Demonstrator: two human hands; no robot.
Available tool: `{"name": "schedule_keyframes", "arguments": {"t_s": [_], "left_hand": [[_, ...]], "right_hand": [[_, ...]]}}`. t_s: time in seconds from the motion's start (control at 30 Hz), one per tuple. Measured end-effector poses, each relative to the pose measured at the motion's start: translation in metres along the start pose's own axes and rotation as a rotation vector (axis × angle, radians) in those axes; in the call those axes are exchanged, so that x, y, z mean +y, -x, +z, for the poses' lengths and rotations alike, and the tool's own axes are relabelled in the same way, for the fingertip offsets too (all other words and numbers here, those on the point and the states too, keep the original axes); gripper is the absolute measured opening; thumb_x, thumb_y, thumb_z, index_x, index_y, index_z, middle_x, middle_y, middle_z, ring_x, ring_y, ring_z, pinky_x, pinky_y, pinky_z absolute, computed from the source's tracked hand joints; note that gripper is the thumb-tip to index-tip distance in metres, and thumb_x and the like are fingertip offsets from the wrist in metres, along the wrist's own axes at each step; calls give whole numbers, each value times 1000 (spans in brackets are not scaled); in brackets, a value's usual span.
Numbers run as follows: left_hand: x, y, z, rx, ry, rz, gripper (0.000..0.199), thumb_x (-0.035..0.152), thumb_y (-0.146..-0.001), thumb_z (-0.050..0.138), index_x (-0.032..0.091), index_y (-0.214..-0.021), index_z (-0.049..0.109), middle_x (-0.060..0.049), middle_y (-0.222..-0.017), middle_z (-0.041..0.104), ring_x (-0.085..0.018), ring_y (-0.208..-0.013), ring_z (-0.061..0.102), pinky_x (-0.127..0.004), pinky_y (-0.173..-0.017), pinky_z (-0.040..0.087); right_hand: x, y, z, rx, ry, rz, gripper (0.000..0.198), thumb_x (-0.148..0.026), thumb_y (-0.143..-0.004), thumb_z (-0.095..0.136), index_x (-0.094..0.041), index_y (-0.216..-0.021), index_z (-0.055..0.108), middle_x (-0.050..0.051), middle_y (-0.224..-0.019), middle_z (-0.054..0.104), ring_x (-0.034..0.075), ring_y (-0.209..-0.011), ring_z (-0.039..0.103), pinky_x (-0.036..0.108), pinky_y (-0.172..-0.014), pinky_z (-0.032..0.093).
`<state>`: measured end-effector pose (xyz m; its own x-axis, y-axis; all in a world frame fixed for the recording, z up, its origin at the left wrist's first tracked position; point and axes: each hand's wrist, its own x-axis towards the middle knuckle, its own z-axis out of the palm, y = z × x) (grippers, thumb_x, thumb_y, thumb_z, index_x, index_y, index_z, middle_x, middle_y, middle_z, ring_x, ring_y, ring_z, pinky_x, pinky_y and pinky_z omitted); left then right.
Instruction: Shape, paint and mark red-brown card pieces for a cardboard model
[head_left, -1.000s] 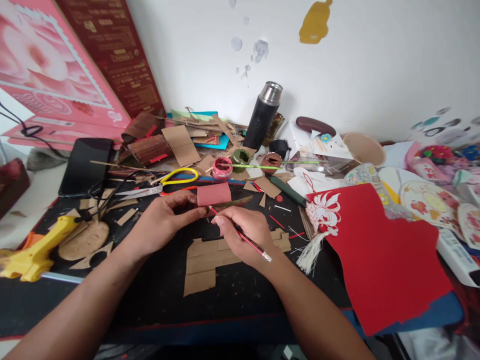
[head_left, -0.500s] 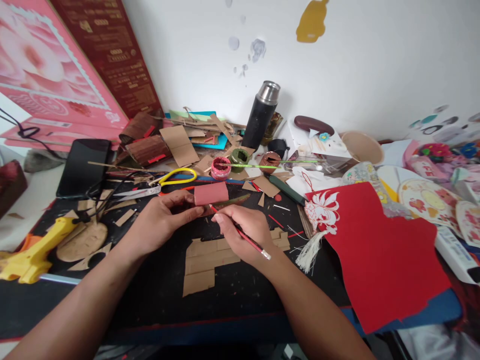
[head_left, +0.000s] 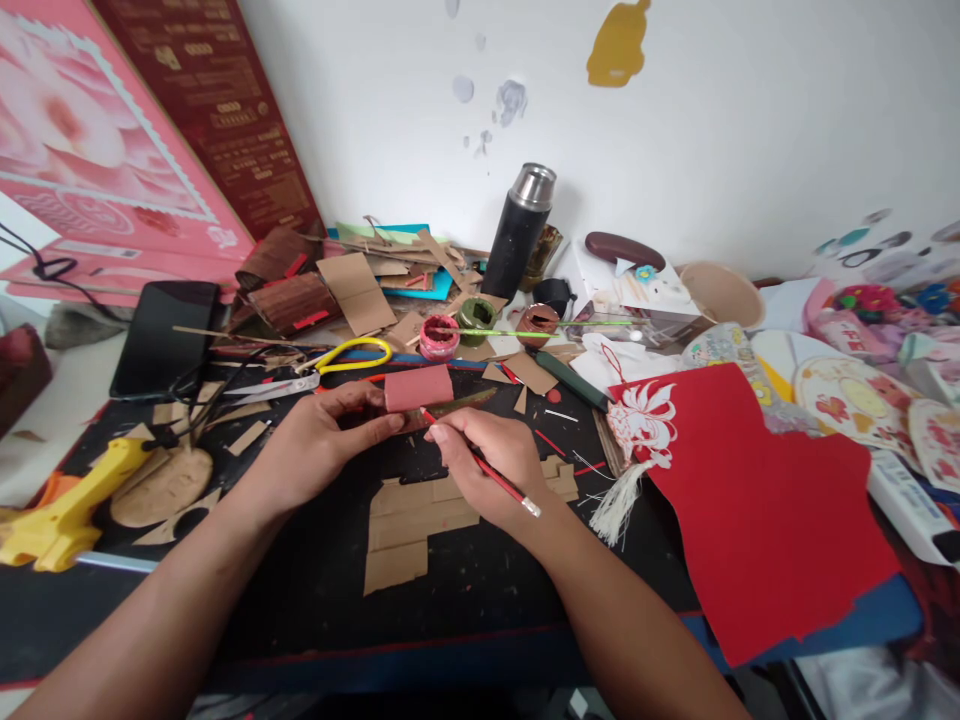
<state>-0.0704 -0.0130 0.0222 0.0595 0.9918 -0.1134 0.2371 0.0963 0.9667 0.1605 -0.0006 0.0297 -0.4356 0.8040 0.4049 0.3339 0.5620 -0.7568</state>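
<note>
Between the thumb and fingers of my left hand (head_left: 322, 435) is a small pinkish-red piece (head_left: 418, 389), perhaps painted cardboard, held by its left end. My right hand (head_left: 487, 455) grips a red and black pencil (head_left: 504, 481), its tip close against the piece's lower edge. Whether the tip touches cannot be made out. A thin pointed greenish-brown strip (head_left: 469, 402) sticks out to the right beneath the piece. Below my hands a cut sheet of brown cardboard (head_left: 397, 535) lies on the black table, partly covered by my right hand.
Yellow-handled scissors (head_left: 352, 354), open paint jars (head_left: 439, 338) and a black flask (head_left: 517, 235) stand or lie behind my hands. On the left are a yellow glue gun (head_left: 71, 510) and a black phone (head_left: 165, 338). Red paper (head_left: 772, 510) with a white tassel (head_left: 619, 510) covers the right side.
The camera view has shifted very slightly. Both hands keep their holds on the piece and the pencil, with hardly any visible movement.
</note>
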Motion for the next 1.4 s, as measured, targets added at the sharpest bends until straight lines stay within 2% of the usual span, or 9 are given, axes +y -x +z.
{"name": "schedule_keyframes", "arguments": {"t_s": [0.2, 0.53, 0.73, 0.97, 1.4], "left_hand": [[-6, 0, -3, 36, -40, -13, 45, 65, -81, 87, 24, -100, 85, -7, -106, 86, -29, -95, 77, -39, -90, 60], [-2, 0, -2, 27, -13, -11, 42, 63, -81, 87, 25, -99, 86, -7, -106, 87, -31, -99, 78, -42, -95, 61], [0, -1, -2, 47, -38, -23, 50, 69, -78, 87, 24, -99, 86, -8, -106, 87, -31, -97, 77, -43, -94, 61], [0, -1, -4, 35, -44, -16, 48, 68, -79, 87, 25, -100, 86, -7, -105, 87, -30, -96, 78, -41, -93, 61], [1, -2, -3, 30, -46, -21, 51, 71, -78, 86, 25, -101, 86, -8, -106, 87, -31, -97, 79, -42, -92, 62]], "right_hand": [[1, -1, -2, 8, 17, 5, 30, -31, -111, 56, -21, -89, 73, 0, -70, 72, 14, -64, 67, 25, -68, 52], [3, -1, -2, 16, 32, 0, 31, -32, -112, 55, -21, -89, 73, 1, -73, 73, 15, -65, 67, 26, -68, 52], [3, 0, -3, 41, 47, 21, 33, -33, -112, 55, -22, -87, 72, 0, -67, 70, 14, -62, 65, 27, -64, 48], [3, 1, -3, 51, 40, 10, 33, -32, -112, 56, -21, -85, 71, -1, -66, 68, 13, -61, 64, 27, -62, 47], [4, 0, -3, 58, 91, -5, 34, -33, -113, 55, -22, -85, 72, 0, -67, 68, 14, -60, 62, 26, -63, 48]]}}
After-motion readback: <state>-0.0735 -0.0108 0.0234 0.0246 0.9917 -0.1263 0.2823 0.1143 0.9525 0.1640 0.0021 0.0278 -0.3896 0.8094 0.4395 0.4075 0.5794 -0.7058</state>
